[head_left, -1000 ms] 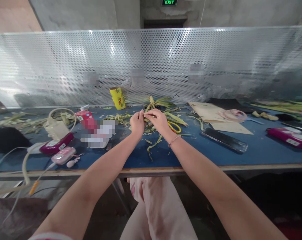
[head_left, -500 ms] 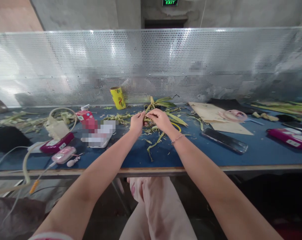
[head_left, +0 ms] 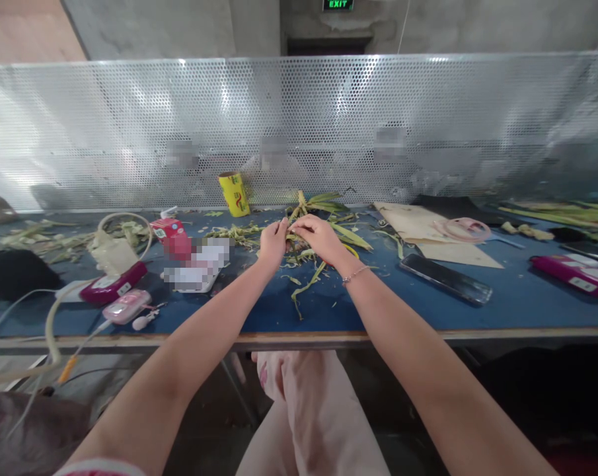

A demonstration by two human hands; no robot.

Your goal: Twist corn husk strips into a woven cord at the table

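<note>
My left hand (head_left: 272, 242) and my right hand (head_left: 320, 238) meet over the middle of the blue table (head_left: 328, 307), fingers pinched together on a green leaf strip (head_left: 292, 237). The strip belongs to a heap of green leaves (head_left: 323, 206) and shreds lying just behind the hands. A loose leaf strip (head_left: 306, 287) trails on the table below my right wrist, which wears a thin bracelet. Yellow-handled scissors (head_left: 349, 250) lie partly hidden behind my right hand.
A yellow roll (head_left: 233, 193) stands by the perforated metal screen (head_left: 299, 125). Left: pink devices (head_left: 111, 284), cables, a red carton (head_left: 167, 230). Right: a black phone (head_left: 445, 278), brown paper (head_left: 430, 235), a pink tape ring (head_left: 461, 229), a magenta device (head_left: 573, 274), more leaves.
Both hands stay pinched on the leaf strip and shift only slightly; my right hand has lowered a little and closed in toward the left.
</note>
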